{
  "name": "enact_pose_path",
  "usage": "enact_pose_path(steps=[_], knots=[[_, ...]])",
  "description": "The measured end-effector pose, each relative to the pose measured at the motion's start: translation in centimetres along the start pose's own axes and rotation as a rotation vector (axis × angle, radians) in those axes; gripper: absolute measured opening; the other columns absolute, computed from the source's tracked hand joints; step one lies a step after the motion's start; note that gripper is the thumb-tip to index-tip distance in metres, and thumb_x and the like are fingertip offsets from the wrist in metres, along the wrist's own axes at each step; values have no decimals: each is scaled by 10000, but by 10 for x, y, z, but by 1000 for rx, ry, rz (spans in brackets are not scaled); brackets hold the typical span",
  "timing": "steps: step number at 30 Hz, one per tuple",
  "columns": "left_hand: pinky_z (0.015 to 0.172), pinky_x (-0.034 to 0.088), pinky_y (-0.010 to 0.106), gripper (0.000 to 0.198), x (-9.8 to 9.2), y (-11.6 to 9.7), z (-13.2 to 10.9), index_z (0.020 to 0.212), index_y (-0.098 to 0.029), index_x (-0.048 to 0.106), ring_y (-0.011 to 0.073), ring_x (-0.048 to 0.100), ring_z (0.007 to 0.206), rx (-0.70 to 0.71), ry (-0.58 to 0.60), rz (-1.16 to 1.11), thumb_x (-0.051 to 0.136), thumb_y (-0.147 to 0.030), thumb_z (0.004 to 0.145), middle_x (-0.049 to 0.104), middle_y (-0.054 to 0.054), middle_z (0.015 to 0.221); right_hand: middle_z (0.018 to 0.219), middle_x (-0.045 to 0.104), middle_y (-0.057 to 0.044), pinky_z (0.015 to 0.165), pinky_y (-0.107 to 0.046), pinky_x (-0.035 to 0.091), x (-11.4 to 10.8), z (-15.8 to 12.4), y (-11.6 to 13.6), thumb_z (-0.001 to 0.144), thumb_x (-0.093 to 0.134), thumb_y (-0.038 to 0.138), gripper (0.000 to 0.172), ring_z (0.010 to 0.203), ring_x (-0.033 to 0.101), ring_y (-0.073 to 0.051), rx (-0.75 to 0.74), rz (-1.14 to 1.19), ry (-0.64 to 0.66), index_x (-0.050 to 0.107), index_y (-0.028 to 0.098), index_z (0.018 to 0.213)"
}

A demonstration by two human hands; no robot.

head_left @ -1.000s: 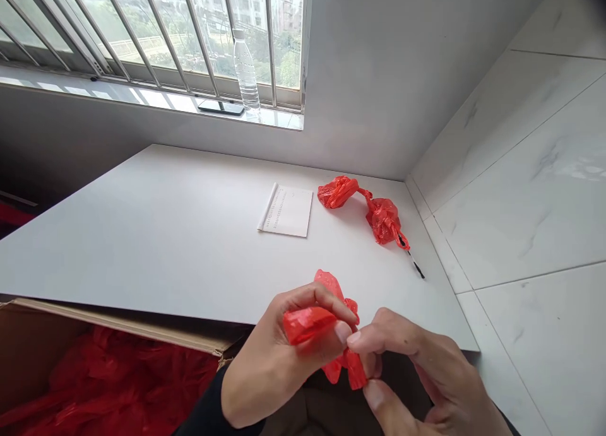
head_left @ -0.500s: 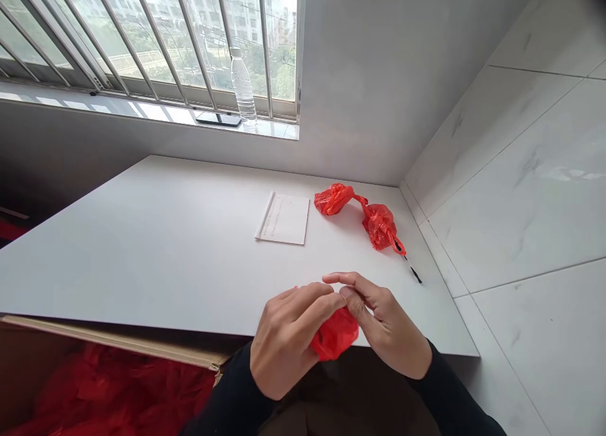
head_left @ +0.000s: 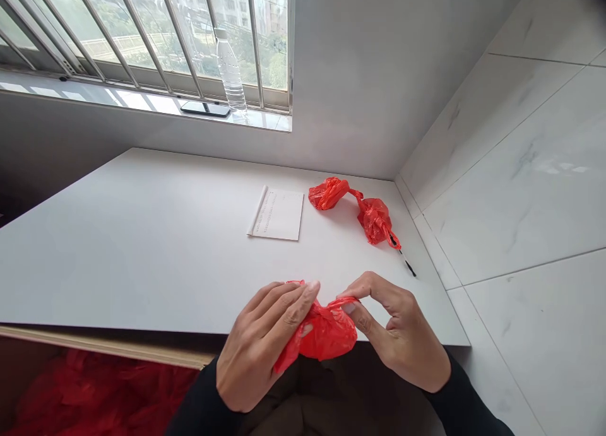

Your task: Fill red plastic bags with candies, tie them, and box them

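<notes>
A crumpled red plastic bag (head_left: 330, 336) is stretched between my two hands, just over the table's front edge. My left hand (head_left: 269, 335) is closed on the bag's left part, its fingers laid over the top, with some red film showing above and below them. Thumb and forefinger of my right hand (head_left: 386, 329) pinch the upper right corner of the bag. What the bag contains, if anything, cannot be made out.
On the white table (head_left: 156, 247) lie an open notepad (head_left: 279, 215), two bunched red bags (head_left: 330, 193) and a black-tipped pen (head_left: 407, 264). A cardboard box (head_left: 108, 347) of red material stands at lower left. The windowsill holds a water bottle (head_left: 230, 73) and a phone (head_left: 205, 109).
My hands have moved apart, the left one leftward and the right one slightly rightward. The bag is now spread wider, with its corner pinched in my right fingers. The view has shifted slightly.
</notes>
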State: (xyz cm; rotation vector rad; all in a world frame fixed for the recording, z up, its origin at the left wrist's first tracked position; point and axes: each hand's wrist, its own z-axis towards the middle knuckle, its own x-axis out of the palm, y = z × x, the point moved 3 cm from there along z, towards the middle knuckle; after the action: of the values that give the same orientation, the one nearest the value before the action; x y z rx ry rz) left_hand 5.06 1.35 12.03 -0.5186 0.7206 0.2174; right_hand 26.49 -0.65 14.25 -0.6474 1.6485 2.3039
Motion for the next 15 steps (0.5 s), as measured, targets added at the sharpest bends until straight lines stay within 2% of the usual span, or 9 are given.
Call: enact_pose_path(steps=[3,5,6,7,8,10,12,14,15], knots=[[1014,486,402,500,0,21,-37,1411,-210,573,254,627,1209,-172,-30,89,529,-85,929,709,109,1287,823,626,-18,591,-270,428,-8,-11,-25,1009,548,353,199,717,574,-155,134,-71,-8,651,215,910],[836,530,335,239,3,38,-65,1082,-231,751,227,700,930,-444,-46,38,568,-193,934,784,65,993,771,590,-13,483,-262,336,-13,-20,-47,1005,538,425,280,645,513,-151,259,-126,-36,638,208,858],[724,530,304,193,7,43,-78,899,-229,760,203,688,759,-570,-51,-14,575,-263,940,768,44,819,756,582,-12,465,-263,318,-15,-24,-57,1004,530,456,314,637,501,-154,313,-146,-43,637,207,844],[628,514,282,270,13,47,-88,764,-223,724,178,647,618,-667,-53,-62,560,-322,955,720,24,676,756,588,-14,473,-262,343,-15,-28,-67,1004,522,477,335,656,517,-162,353,-152,-40,642,208,842],[560,497,267,350,19,47,-95,699,-216,684,160,605,525,-746,-62,-121,530,-368,975,671,8,582,783,611,-19,515,-264,406,-13,-31,-74,1004,516,488,340,706,555,-174,379,-143,-30,650,212,857],[499,487,256,454,34,44,-100,684,-199,646,153,586,468,-916,-134,-318,455,-449,1011,632,7,518,951,677,-40,743,-307,540,-7,-33,-83,1008,513,486,305,912,639,-208,384,-85,-23,661,225,954],[476,486,251,501,52,34,-96,692,-176,639,161,611,509,-1129,-261,-661,465,-536,993,643,29,555,1239,660,-68,1000,-389,525,4,-31,-86,1006,521,476,298,1176,620,-238,360,-9,-8,634,252,1167],[458,480,247,468,69,17,-85,743,-153,655,169,630,570,-1249,-368,-956,565,-570,936,657,44,650,1469,542,-80,1112,-446,470,22,-31,-86,1007,524,465,421,1341,540,-258,347,47,62,523,291,1391],[432,465,241,428,75,9,-79,789,-148,663,166,625,566,-1256,-387,-1000,617,-556,910,649,36,665,1515,508,-81,1131,-459,459,34,-34,-85,1009,522,459,476,1377,514,-265,339,61,126,470,304,1456]])
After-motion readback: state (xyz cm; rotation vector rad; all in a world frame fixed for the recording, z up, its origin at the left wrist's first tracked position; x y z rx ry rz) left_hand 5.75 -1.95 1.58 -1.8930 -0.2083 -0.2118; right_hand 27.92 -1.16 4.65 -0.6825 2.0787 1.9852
